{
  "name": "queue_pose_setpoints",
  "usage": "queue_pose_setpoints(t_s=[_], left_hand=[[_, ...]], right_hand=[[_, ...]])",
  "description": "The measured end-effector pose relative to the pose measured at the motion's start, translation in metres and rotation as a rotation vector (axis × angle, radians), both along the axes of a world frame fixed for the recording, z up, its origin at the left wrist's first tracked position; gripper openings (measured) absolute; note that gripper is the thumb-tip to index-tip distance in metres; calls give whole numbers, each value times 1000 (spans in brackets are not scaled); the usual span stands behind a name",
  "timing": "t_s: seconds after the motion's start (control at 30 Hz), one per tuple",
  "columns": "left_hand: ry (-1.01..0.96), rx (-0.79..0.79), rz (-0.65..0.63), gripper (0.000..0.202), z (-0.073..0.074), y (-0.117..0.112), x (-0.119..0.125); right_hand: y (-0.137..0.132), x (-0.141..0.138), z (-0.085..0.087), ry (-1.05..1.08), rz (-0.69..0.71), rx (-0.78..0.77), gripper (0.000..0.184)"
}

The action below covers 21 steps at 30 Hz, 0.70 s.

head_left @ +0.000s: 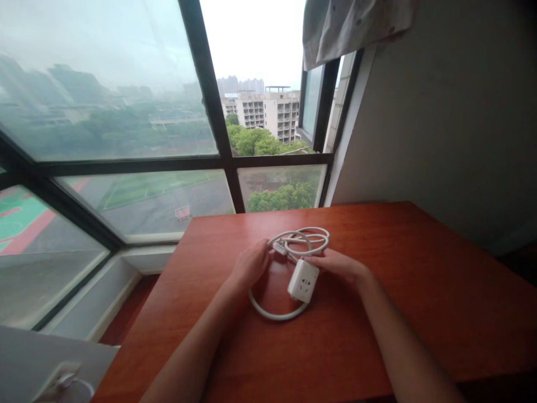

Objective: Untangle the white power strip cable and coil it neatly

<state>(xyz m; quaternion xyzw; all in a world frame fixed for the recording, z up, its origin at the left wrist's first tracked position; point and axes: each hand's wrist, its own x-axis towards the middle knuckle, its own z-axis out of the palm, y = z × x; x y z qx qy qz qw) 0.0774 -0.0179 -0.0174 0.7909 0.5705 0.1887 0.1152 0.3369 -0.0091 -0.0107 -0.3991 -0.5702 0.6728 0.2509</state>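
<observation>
A white power socket cube (pixel 303 280) with a thick white cord (pixel 272 314) lies on a reddish wooden table (pixel 419 291). The cord is looped in coils (pixel 312 238) just beyond the cube. My left hand (pixel 250 264) is curled around the cord near its plug end (pixel 279 247), fingers closed. My right hand (pixel 339 265) rests beside the cube's right edge, fingers together against the cube and the coils. Both forearms reach in from the bottom of the view.
A large dark-framed window (pixel 218 162) stands beyond the table's far edge, and a grey wall (pixel 440 123) on the right. A cloth (pixel 352 25) hangs at the top. Another white cable and a small device (pixel 62 380) lie on a grey surface at lower left.
</observation>
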Motion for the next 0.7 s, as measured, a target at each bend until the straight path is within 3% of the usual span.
queue_pose_setpoints(t_s=[0.07,0.13,0.47,0.7], left_hand=[[-23,3,-6,19,-3,2,-3],[-31,6,-20,19,-5,5,-6],[-76,87,-101,19,-15,13,-25],[-266,127,-104,36,-17,11,-25]], right_hand=[[-2,3,-1,14,67,-36,41],[-2,3,-3,31,44,-57,41],[13,-17,-25,87,-546,-47,37],[14,-32,-29,223,-685,-180,29]])
